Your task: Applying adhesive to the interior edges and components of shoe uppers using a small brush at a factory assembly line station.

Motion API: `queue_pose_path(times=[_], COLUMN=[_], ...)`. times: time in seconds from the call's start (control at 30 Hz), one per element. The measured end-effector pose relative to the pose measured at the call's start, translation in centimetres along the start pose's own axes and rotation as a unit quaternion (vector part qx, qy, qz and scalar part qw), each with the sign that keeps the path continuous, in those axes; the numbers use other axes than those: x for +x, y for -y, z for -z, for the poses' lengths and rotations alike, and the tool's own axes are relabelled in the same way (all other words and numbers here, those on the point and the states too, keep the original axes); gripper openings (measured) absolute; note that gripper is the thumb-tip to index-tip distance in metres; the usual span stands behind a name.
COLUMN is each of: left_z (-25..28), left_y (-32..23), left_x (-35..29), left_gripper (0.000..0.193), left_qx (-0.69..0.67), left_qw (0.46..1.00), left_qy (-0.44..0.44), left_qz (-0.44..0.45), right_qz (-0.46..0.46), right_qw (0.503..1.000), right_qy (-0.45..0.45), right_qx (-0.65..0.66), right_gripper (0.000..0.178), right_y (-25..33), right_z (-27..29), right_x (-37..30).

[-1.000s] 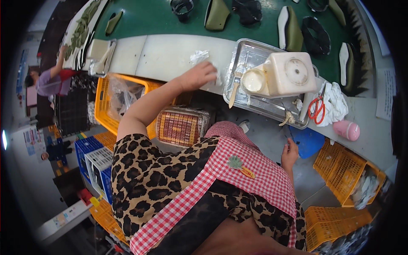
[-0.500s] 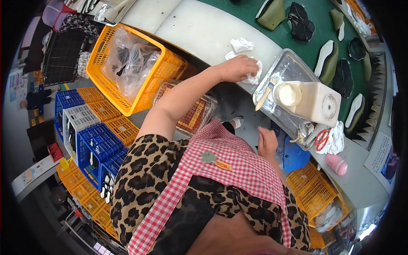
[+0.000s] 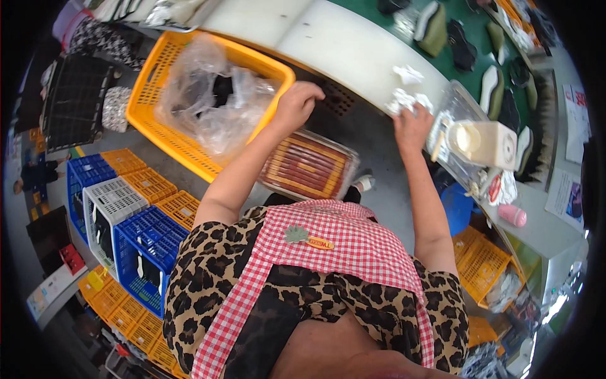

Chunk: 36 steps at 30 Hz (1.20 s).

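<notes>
My left hand [image 3: 298,106] is raised beside the right rim of a yellow crate [image 3: 165,163]. Its fingers are loosely bent and stretch to the right, with nothing seen in them. Clear plastic bags [image 3: 205,126] fill the crate, with something dark among them. At the edge of the white worktop [image 3: 344,47], my right hand [image 3: 413,128] has its fingers on a crumpled white cloth [image 3: 402,100]. Another crumpled white piece [image 3: 409,74] lies just beyond. To the right, a brush [image 3: 439,142] rests in a clear tray [image 3: 456,104] beside a pale plastic container [image 3: 483,144].
Shoe uppers and soles [image 3: 464,47] lie on the green surface [image 3: 404,38] at the far right. Red-handled scissors [image 3: 495,188] and a pink bottle [image 3: 512,215] are near the tray. Stacked blue crates [image 3: 148,234] stand left; a beaded seat [image 3: 309,165] is below the worktop.
My left hand has left the white cloth and moved left to the yellow crate. My right hand has come up from beside the apron onto the cloth. The view has shifted somewhat.
</notes>
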State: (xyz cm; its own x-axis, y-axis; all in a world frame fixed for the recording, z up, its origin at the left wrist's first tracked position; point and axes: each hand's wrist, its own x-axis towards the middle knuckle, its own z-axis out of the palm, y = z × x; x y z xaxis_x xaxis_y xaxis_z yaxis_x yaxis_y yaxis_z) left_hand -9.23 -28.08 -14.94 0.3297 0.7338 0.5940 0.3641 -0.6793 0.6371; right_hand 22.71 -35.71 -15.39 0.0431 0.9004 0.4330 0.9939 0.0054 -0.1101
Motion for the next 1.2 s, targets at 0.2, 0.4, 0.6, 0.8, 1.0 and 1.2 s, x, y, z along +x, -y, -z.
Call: queue_pose_path(times=[0.2, 0.4, 0.6, 0.8, 1.0, 1.2], left_z=[15.1, 23.7, 22.2, 16.6, 17.9, 19.6], left_y=[4.8, 8.4, 9.9, 10.5, 20.1, 30.2], left_x=[-13.2, -18.0, -16.7, -10.7, -7.9, -2.3], left_gripper=[0.015, 0.07, 0.102, 0.103, 0.107, 0.062], left_qx=[0.084, 0.218, 0.252, 0.296, 0.435, 0.302], left_qw=[0.979, 0.932, 0.912, 0.913, 0.85, 0.895], left_qy=[0.007, -0.027, 0.131, 0.156, 0.14, -0.036], left_qz=[0.184, 0.289, 0.298, 0.234, 0.262, 0.325], right_qz=[-0.09, -0.069, 0.046, 0.022, -0.022, -0.021], right_qw=[0.992, 0.989, 0.989, 0.978, 0.972, 0.964], right_qy=[-0.057, 0.063, 0.137, 0.153, 0.148, 0.174], right_qx=[-0.067, -0.116, -0.039, -0.137, -0.184, -0.199], right_gripper=[0.036, 0.029, 0.027, 0.024, 0.024, 0.018], right_y=[-2.3, -0.3, -2.6, -7.2, -5.9, -8.3], right_z=[-2.0, -2.3, -0.2, -0.4, -3.2, -0.5], right_x=[1.7, 2.2, 0.6, 3.0, 4.0, 3.2])
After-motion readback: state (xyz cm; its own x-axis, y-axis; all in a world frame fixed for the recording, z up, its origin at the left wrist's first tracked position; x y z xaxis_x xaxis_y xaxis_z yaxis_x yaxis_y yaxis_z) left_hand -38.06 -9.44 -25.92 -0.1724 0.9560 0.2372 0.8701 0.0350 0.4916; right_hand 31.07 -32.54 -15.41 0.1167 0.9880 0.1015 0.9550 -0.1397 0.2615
